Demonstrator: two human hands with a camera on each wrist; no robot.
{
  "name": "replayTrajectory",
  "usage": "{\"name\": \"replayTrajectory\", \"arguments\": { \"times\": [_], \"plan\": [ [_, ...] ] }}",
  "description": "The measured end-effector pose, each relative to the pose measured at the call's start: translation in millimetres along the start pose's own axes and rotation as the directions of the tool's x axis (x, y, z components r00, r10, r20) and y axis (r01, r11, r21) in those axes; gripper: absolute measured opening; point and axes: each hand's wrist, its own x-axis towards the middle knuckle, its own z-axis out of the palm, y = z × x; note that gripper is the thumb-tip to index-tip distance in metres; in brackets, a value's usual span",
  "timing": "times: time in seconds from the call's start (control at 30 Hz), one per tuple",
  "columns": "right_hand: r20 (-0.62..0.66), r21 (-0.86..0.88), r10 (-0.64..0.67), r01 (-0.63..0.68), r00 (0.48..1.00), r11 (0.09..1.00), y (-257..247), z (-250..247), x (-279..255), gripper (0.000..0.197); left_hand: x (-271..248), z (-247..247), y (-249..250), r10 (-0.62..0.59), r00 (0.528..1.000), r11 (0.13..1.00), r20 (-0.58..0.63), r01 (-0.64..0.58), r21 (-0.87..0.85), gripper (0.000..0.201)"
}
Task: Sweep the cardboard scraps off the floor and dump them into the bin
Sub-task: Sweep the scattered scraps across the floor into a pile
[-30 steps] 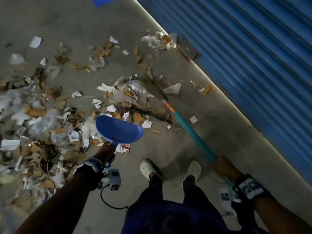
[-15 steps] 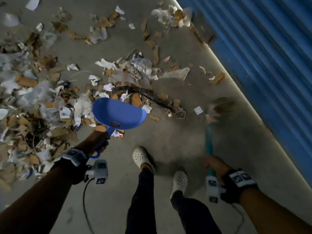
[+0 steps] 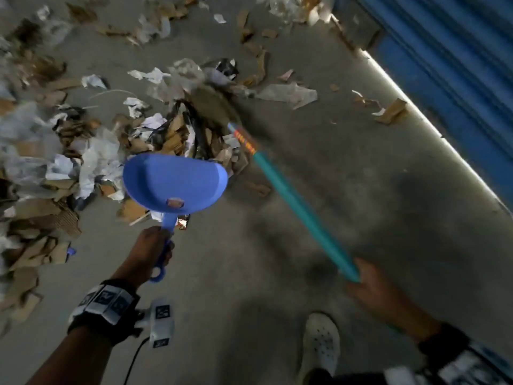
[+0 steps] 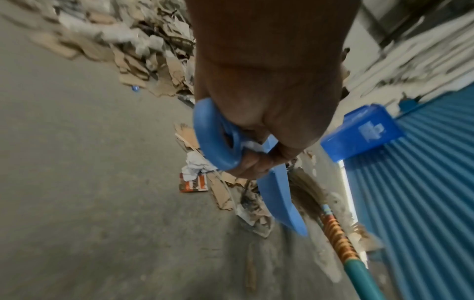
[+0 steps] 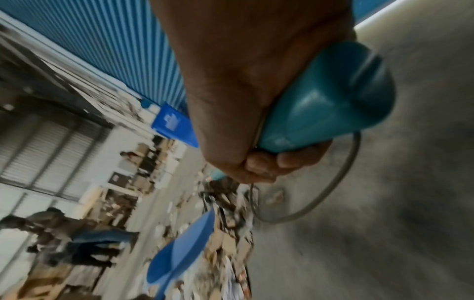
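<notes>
My left hand [image 3: 154, 250] grips the handle of a blue dustpan [image 3: 175, 186], held low beside the pile of cardboard scraps [image 3: 172, 134]; the same dustpan handle [image 4: 218, 140] shows curled in my fingers in the left wrist view. My right hand [image 3: 372, 290] grips the teal handle of a broom [image 3: 299, 207]. Its bristle head [image 3: 213, 107] lies blurred on the scraps just beyond the dustpan. More cardboard and paper covers the floor at the left [image 3: 36, 168]. A blue bin [image 4: 359, 136] stands by the shutter, also seen as the bin [image 5: 174, 125] in the right wrist view.
A blue corrugated shutter [image 3: 449, 59] runs along the right side. My white shoe [image 3: 322, 343] stands on bare concrete at the bottom. Loose scraps [image 3: 391, 112] lie near the shutter's foot. Other people [image 5: 64, 239] stand in the distance.
The broom has swung from the right, near the shutter, leftward into the scrap pile by the dustpan. The dustpan has stayed by the pile.
</notes>
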Motion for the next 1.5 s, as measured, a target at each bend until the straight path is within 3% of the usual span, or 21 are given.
{"name": "replayTrajectory", "arguments": {
  "times": [0.2, 0.3, 0.37, 0.5, 0.63, 0.73, 0.87, 1.1, 1.27, 1.37, 1.5],
  "plan": [
    [-0.318, -0.115, -0.058, 0.022, 0.946, 0.993, 3.0, -21.9, 61.5, 0.008, 68.6, 24.3, -29.5, 0.210, 0.976, 0.973, 0.057, -0.203, -0.113, 0.023],
    [-0.428, -0.120, -0.050, -0.003, 0.902, 0.993, 7.6, -35.7, 81.7, 0.007, 94.5, 41.6, -41.7, 0.215, 0.975, 0.959, 0.060, -0.199, -0.202, 0.022],
    [-0.471, -0.027, 0.025, -0.042, 0.882, 0.999, 7.9, -36.5, 92.7, 0.003, 106.2, 50.7, -47.9, 0.208, 0.974, 0.955, 0.091, -0.182, -0.236, 0.024],
    [-0.410, 0.161, 0.161, -0.103, 0.898, 0.982, 0.3, -18.5, 112.5, 0.028, 117.8, 53.1, -52.2, 0.209, 0.970, 0.958, 0.122, -0.178, -0.223, 0.023],
    [-0.308, 0.062, 0.224, -0.215, 0.925, 0.975, 4.6, 6.0, 107.3, 0.036, 114.7, 52.3, -58.1, 0.181, 0.973, 0.969, 0.142, -0.151, -0.197, 0.024],
    [-0.306, 0.020, 0.172, -0.175, 0.936, 0.984, 1.7, 10.8, 96.7, 0.031, 116.9, 54.4, -67.3, 0.133, 0.975, 0.980, 0.176, -0.102, -0.173, 0.020],
    [-0.250, -0.232, 0.062, -0.121, 0.966, 0.965, -9.9, 23.0, 81.9, 0.010, 120.2, 61.7, -74.3, 0.136, 0.972, 0.980, 0.193, -0.104, -0.167, 0.021],
    [-0.280, -0.369, -0.140, 0.028, 0.950, 0.929, -31.0, 22.6, 53.6, 0.016, 115.5, 75.6, -67.4, 0.148, 0.960, 0.979, 0.236, -0.108, -0.176, 0.024],
    [-0.412, -0.268, -0.124, 0.010, 0.903, 0.963, -18.9, 4.4, 49.9, 0.010, 110.3, 79.8, -66.7, 0.188, 0.947, 0.976, 0.260, -0.152, -0.153, 0.026],
    [-0.461, -0.104, -0.039, -0.010, 0.887, 0.995, -1.1, -3.2, 58.6, 0.005, 103.7, 77.4, -67.3, 0.217, 0.940, 0.972, 0.263, -0.182, -0.151, 0.024],
    [-0.491, 0.116, 0.139, -0.094, 0.860, 0.989, 16.0, -12.3, 77.3, 0.018, 94.2, 68.1, -66.7, 0.229, 0.946, 0.972, 0.230, -0.211, -0.101, 0.022]
  ]
}}
